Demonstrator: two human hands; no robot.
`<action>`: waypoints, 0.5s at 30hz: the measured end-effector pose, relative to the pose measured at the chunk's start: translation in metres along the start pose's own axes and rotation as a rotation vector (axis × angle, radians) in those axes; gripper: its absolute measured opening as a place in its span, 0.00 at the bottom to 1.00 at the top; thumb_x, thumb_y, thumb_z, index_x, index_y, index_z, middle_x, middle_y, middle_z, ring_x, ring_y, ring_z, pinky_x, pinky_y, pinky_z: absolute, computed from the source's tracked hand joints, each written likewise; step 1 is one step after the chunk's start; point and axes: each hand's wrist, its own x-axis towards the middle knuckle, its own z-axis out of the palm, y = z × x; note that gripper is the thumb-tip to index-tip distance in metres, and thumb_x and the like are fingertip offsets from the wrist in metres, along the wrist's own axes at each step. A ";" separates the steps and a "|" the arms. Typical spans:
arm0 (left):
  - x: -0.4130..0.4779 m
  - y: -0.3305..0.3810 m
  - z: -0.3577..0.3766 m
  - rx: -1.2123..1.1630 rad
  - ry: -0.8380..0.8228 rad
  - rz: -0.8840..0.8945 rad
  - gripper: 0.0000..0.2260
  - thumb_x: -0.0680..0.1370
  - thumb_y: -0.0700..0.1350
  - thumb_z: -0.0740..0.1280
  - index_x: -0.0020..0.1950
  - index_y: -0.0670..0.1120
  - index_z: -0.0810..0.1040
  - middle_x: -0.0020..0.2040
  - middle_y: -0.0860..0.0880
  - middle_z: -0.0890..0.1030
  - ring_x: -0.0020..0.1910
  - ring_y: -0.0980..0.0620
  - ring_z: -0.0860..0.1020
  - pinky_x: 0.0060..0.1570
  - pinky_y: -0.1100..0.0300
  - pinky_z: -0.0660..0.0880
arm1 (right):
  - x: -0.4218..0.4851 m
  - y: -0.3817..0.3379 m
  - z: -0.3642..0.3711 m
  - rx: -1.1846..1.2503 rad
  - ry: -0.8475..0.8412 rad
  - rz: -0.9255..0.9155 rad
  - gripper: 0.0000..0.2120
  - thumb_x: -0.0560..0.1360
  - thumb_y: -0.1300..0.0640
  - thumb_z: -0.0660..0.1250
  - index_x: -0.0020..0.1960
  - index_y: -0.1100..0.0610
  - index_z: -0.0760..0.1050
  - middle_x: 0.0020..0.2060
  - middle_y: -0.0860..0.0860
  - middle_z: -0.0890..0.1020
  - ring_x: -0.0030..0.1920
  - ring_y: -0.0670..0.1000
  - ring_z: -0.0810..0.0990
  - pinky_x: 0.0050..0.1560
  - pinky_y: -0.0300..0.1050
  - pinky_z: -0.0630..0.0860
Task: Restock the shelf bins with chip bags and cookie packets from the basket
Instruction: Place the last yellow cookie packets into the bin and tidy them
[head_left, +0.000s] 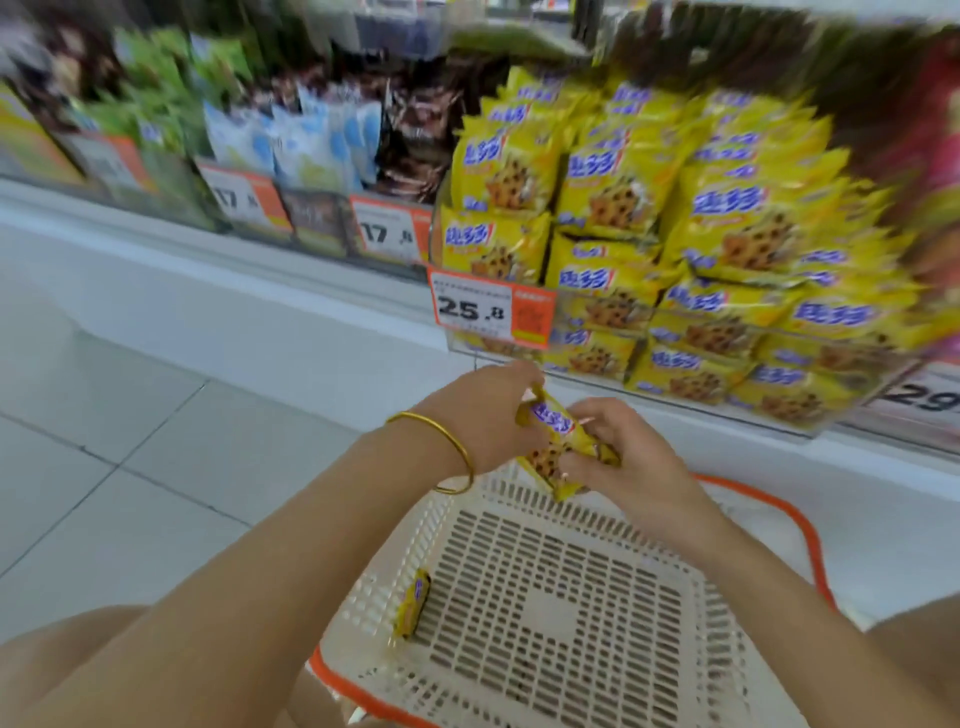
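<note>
A yellow cookie packet (557, 441) with blue lettering is held between both hands above the far rim of a white slotted basket (550, 618). My left hand (483, 415), with a gold bangle at the wrist, grips its upper left end. My right hand (618, 457) pinches its lower right side. One more yellow packet (413, 603) stands on edge against the basket's left wall. Ahead on the right, a clear shelf bin (691, 249) is piled with several matching yellow cookie packets.
An orange price tag reading 25.8 (491, 309) hangs at the bin's front left corner. To the left, blurred bins hold green, blue-white and brown bags (291, 135) behind tags reading 17. White tiled floor (104, 415) lies at left. The basket has orange handles (795, 525).
</note>
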 end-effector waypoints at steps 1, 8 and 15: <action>-0.001 0.005 -0.006 -0.034 0.030 0.022 0.21 0.77 0.48 0.67 0.68 0.47 0.67 0.54 0.48 0.75 0.50 0.51 0.73 0.48 0.64 0.69 | -0.006 -0.011 -0.008 0.044 0.019 -0.017 0.13 0.75 0.61 0.68 0.55 0.48 0.69 0.49 0.50 0.81 0.43 0.48 0.81 0.41 0.44 0.79; -0.001 0.032 -0.056 -0.378 0.389 0.255 0.16 0.67 0.48 0.76 0.49 0.54 0.73 0.44 0.48 0.79 0.42 0.52 0.77 0.44 0.64 0.74 | -0.017 -0.085 -0.051 -0.192 0.324 -0.339 0.18 0.69 0.59 0.75 0.50 0.45 0.70 0.46 0.39 0.76 0.48 0.41 0.76 0.46 0.34 0.72; 0.023 0.034 -0.074 -0.396 0.865 0.267 0.12 0.76 0.39 0.67 0.60 0.43 0.76 0.44 0.57 0.75 0.43 0.61 0.74 0.44 0.75 0.70 | 0.034 -0.138 -0.076 -0.653 0.588 -0.542 0.18 0.72 0.55 0.71 0.61 0.50 0.74 0.52 0.46 0.73 0.51 0.41 0.68 0.49 0.33 0.63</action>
